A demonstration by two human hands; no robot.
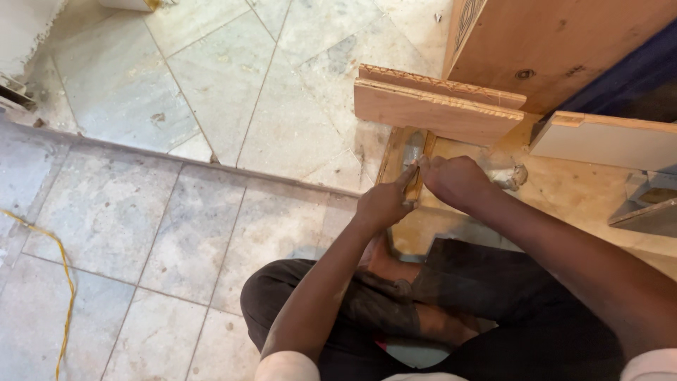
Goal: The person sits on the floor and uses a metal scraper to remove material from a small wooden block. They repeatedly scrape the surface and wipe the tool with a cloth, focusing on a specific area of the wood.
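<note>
My left hand (384,203) and my right hand (455,180) meet over a narrow wooden strip (403,148) that lies on the floor in front of my crossed legs. Both hands pinch at the strip's near end, with the fingertips touching each other there. What sits between the fingers is too small to make out. Two stacked plywood boards (434,106) lie across the strip's far end.
A large plywood panel (550,42) leans at the upper right. A white-faced board (606,141) lies to the right, with a grey metal piece (649,208) beyond it. A yellow cord (63,282) trails over the grey floor tiles at left. A stone threshold runs across the floor.
</note>
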